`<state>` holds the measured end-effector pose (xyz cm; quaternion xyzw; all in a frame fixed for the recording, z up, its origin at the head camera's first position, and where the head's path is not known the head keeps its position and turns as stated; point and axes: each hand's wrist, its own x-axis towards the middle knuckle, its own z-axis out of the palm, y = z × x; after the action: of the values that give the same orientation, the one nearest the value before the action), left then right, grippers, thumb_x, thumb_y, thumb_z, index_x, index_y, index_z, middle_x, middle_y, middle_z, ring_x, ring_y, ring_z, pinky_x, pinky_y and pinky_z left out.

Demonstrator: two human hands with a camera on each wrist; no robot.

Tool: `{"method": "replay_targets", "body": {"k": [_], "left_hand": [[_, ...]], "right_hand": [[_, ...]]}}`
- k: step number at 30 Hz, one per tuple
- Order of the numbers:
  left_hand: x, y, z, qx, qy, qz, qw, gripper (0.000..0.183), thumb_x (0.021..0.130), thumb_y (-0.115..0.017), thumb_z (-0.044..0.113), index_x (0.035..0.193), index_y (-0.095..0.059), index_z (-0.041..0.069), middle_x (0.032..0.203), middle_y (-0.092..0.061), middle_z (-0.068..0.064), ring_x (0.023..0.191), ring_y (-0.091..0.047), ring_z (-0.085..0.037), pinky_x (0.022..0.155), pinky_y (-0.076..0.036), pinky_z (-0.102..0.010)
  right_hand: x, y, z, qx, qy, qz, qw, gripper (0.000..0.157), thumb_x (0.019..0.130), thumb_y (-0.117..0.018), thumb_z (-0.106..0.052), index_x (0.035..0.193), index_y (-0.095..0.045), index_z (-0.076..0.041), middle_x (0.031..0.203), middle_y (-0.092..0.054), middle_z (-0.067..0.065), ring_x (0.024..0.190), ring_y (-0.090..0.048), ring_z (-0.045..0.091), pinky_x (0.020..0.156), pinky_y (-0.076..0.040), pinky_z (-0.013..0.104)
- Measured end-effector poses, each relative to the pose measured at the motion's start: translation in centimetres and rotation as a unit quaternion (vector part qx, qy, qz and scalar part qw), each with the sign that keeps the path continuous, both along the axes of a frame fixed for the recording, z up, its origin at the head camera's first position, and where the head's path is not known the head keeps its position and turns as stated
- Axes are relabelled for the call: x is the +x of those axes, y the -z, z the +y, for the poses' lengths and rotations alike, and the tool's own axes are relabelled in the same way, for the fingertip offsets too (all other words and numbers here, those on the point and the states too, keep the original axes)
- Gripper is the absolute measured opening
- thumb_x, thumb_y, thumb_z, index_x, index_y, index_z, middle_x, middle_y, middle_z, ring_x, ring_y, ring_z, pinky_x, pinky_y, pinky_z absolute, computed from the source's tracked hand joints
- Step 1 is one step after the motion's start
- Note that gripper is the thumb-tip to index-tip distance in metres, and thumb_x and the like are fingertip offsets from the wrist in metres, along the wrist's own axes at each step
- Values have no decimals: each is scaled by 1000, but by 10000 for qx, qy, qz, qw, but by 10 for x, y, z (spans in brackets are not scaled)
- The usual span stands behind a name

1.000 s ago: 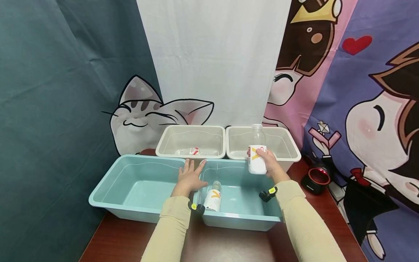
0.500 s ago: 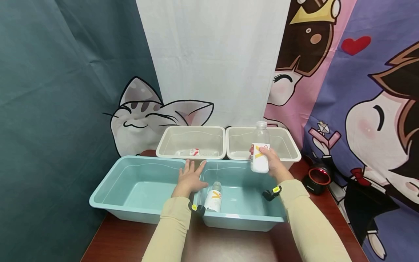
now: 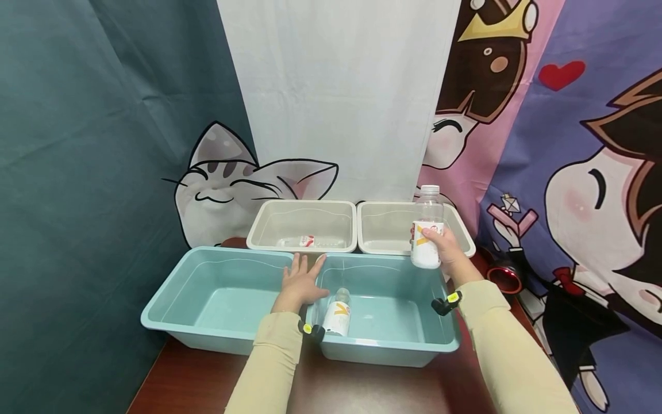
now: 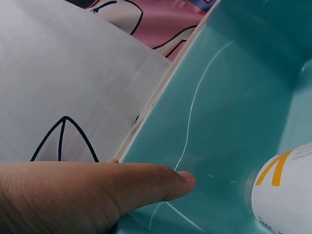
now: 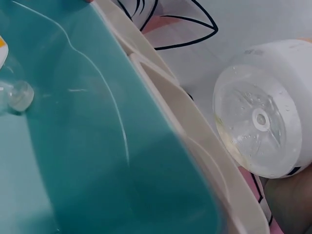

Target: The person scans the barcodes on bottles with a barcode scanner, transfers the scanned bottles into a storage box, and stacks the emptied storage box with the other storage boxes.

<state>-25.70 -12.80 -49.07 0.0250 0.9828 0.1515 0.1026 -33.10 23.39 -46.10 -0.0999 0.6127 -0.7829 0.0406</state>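
Observation:
My right hand [image 3: 446,246] grips a clear plastic bottle [image 3: 427,244] with a white label and orange mark, held upright above the back edge of the right blue bin [image 3: 389,347]. In the right wrist view the base of that bottle [image 5: 261,117] faces the camera. Fingers spread, my left hand [image 3: 301,286] rests on the adjoining rims of the two blue bins. A second bottle [image 3: 338,315] with the same label leans inside the right blue bin near its left wall; its label also shows in the left wrist view.
The left blue bin [image 3: 217,334] stands beside the right one. Behind them sit two cream bins: the left cream bin [image 3: 300,210] holds a clear bottle with a red label [image 3: 307,241], the right cream bin [image 3: 385,215] is partly hidden. A black device [image 3: 505,278] with a red ring stands at right.
My right hand has moved right and slightly up, carrying the bottle. The right blue bin's right side now shows more. My left hand has stayed in place.

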Motion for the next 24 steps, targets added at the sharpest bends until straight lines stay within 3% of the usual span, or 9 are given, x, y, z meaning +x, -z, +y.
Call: {"method": "replay_targets", "body": {"k": [8,14,24], "left_hand": [[-2,2,-1,-43,-5,-51,10000,95,88,-73,49,163,-16,36,169,-6,-19,155,12,-34,123,-3,-60],[-1,0,0,-49,-33,-69,10000,96,87,-73,50,163,-16,37,169,-5,-18,155,12,-34,123,-3,-60],[1,-1,0,21,-59,-34,10000,96,86,-74,49,163,-19,35,168,-7,-19,155,10,-35,123,-4,-60]], "right_hand": [[1,-14,15,978,498,248,9937,18,100,-58,-13,116,-50,-16,89,-68,-10,79,-66,6,70,-57,22],[0,-21,34,1780,902,429,9789,28,98,-65,-16,120,-48,-16,89,-66,-14,80,-65,3,69,-56,20],[4,-38,62,2801,1173,888,9486,44,94,-71,-20,127,-47,-3,89,-61,-17,77,-63,1,66,-56,20]]}}
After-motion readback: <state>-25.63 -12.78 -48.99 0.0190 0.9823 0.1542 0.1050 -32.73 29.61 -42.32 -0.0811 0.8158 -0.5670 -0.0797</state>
